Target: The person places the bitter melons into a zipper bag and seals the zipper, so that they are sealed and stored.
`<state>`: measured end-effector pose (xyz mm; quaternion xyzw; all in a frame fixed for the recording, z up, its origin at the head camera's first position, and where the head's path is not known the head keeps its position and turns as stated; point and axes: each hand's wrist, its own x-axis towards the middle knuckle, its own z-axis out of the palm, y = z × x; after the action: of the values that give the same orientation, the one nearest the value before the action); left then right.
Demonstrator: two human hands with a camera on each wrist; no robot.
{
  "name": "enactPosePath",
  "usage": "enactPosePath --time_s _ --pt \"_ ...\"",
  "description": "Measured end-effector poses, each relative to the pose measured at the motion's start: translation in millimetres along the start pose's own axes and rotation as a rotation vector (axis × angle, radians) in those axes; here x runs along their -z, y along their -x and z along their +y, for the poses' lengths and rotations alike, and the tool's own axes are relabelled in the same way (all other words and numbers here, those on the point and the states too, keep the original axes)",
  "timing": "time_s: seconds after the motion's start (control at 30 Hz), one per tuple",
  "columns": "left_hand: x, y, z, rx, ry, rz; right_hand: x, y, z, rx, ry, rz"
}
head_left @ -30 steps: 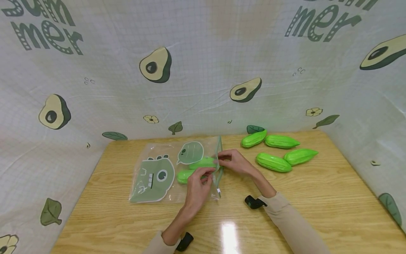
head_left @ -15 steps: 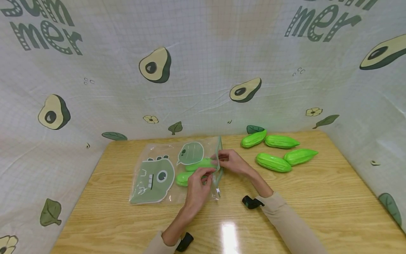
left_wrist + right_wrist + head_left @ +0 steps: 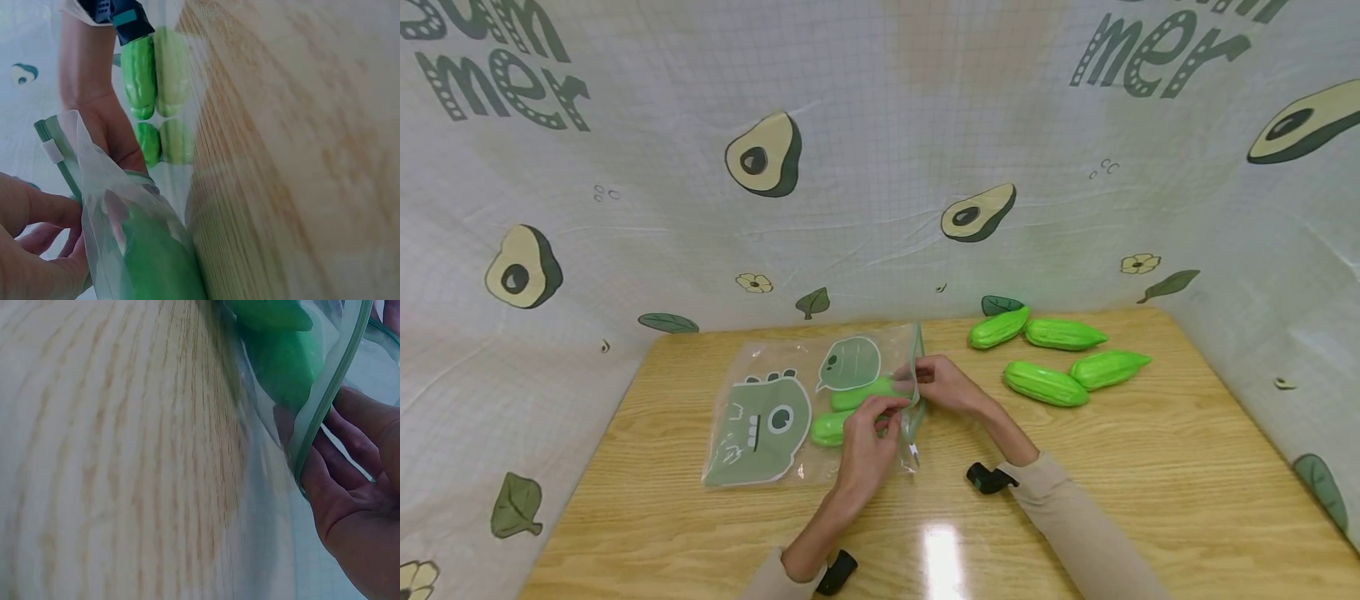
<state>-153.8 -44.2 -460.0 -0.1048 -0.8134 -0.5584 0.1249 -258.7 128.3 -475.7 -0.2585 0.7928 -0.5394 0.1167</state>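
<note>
A clear slider zip bag (image 3: 752,354) with a green monster print lies on the table, its mouth facing right. Inside it are two green ridged gourds (image 3: 827,428), side by side and partly hidden by the left hand and the print. My left hand (image 3: 871,442) pinches the near layer of the bag at its mouth, keeping it raised. From the right, my right hand (image 3: 946,383) reaches into the mouth, fingers extended toward the farther gourd (image 3: 857,393). In the right wrist view, a fingertip shows through the plastic right at the end of a gourd (image 3: 284,365).
Several loose green gourds (image 3: 1047,383) lie to the right of the bag on the wooden table (image 3: 1075,475). A printed cloth (image 3: 880,183) hangs along the back and sides. The bag's white slider (image 3: 52,151) sits at one end of the zip.
My right hand has moved left, further into the bag's mouth. Both gourds inside have slid left, deeper into the bag. The left hand keeps its pinch in place.
</note>
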Motion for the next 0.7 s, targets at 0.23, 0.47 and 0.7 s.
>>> enactPosePath --time_s 0.23,0.47,0.7 --pt "0.8 1.2 2.9 0.009 0.01 -0.008 -1 0.7 4 -0.025 0.012 0.0" --pt "-0.4 1.8 2.9 0.016 0.032 -0.005 2 4.3 5 -0.02 0.031 -0.007" --pt "-1.6 2.0 1.6 0.021 0.043 -0.004 7 10.1 1 -0.008 0.061 0.006"
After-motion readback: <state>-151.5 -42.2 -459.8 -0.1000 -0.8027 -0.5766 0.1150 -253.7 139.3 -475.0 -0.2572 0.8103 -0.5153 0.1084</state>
